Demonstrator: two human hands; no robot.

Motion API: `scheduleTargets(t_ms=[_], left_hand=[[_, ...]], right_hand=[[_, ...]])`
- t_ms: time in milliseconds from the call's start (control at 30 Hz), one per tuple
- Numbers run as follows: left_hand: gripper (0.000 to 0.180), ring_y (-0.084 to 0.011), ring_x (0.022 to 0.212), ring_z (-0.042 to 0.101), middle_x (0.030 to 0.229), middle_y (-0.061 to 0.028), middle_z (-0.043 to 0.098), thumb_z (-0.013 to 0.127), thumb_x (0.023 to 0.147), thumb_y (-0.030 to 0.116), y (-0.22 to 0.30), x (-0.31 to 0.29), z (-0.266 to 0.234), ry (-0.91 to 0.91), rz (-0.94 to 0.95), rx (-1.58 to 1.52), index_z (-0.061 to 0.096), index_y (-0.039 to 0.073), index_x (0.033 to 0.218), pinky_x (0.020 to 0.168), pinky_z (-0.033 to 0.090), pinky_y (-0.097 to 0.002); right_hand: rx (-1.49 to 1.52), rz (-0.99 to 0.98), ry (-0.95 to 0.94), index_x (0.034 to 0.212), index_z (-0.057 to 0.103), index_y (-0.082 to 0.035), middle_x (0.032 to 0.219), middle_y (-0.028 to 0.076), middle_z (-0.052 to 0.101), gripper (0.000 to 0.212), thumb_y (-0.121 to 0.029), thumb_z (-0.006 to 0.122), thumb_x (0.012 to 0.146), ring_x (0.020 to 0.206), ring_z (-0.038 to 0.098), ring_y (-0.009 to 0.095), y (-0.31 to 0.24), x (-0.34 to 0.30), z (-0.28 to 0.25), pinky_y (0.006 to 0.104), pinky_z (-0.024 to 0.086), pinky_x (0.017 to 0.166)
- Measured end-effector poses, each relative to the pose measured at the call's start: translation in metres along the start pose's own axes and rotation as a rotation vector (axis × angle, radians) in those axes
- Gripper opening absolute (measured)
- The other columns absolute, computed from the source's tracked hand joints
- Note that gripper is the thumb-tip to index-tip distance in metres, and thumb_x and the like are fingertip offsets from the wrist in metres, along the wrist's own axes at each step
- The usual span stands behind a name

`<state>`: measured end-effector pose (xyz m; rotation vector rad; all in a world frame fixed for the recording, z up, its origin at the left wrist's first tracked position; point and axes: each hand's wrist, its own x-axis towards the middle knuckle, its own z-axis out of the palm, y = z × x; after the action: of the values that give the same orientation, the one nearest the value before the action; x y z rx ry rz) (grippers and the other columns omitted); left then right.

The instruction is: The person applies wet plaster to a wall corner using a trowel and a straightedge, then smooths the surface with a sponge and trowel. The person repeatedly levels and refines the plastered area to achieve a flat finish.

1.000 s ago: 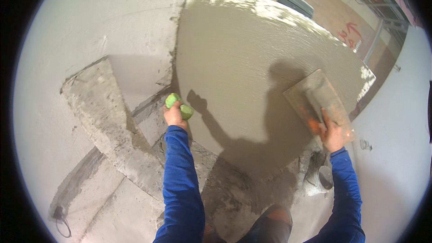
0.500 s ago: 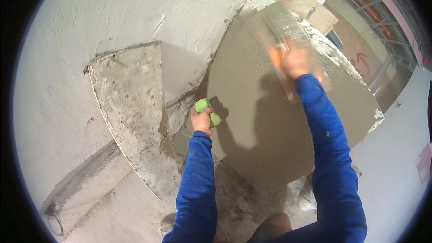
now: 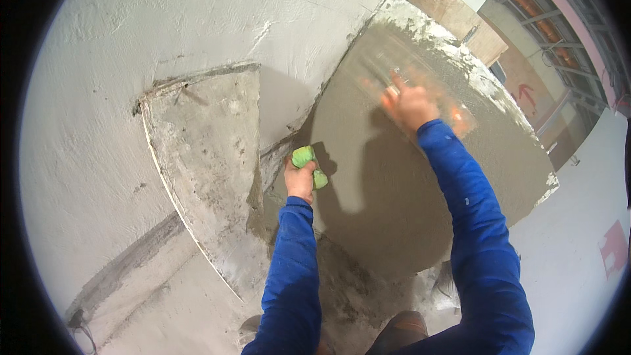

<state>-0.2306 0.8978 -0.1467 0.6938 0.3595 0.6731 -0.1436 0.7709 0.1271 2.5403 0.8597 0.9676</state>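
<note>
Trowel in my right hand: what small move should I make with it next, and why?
Perhaps ease the trowel slightly toward the patchy white margin: your right hand has it over grey-brown plaster near that edge, where coverage looks uneven.

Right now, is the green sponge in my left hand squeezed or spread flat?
Squeezed. The left hand grips the green sponge around its middle, and both ends bulge out past the grip.

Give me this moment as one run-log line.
left hand: holding green sponge-like piece | right hand: holding trowel, blurred, over grey mortar surface | around: bare concrete patch at left, wooden board at upper edge
</note>
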Motion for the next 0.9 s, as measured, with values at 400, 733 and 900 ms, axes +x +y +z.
scheduleTargets(t_ms=[400, 733, 900], left_hand=[[0.054, -0.0211, 0.091, 0.059, 0.105, -0.0109, 0.057, 0.063, 0.071, 0.003, 0.01, 0.009, -0.009, 0.006, -0.043, -0.033, 0.046, 0.0, 0.122, 0.076, 0.051, -0.0348], [0.054, -0.0234, 0.093, 0.058, 0.108, -0.0114, 0.057, 0.063, 0.072, 0.004, -0.009, 0.022, -0.02, 0.014, -0.019, 0.022, 0.046, 0.001, 0.123, 0.08, 0.049, -0.0357], [0.042, -0.0241, 0.093, 0.059, 0.108, -0.0116, 0.059, 0.063, 0.08, 0.011, 0.006, 0.023, -0.03, -0.045, 0.023, 0.418, 0.052, 0.0, 0.119, 0.081, 0.05, -0.0368]], right_hand=[[-0.014, -0.162, 0.116, 0.138, 0.047, -0.022, 0.088, 0.025, 0.067, 0.049, -0.034, 0.054, 0.091, 0.085, 0.066, 0.042, 0.012, -0.048, 0.012, 0.0542, 0.048, 0.09], [0.522, 0.45, 0.402, 0.134, 0.05, -0.007, 0.077, 0.028, 0.064, 0.049, -0.034, 0.053, 0.092, 0.075, 0.067, 0.037, 0.009, -0.022, -0.006, 0.0467, 0.053, 0.075], [0.164, -0.047, -0.119, 0.123, 0.057, -0.011, 0.102, 0.018, 0.067, 0.043, -0.04, 0.045, 0.094, 0.071, 0.069, 0.03, -0.034, -0.051, 0.06, 0.044, 0.056, 0.061]])
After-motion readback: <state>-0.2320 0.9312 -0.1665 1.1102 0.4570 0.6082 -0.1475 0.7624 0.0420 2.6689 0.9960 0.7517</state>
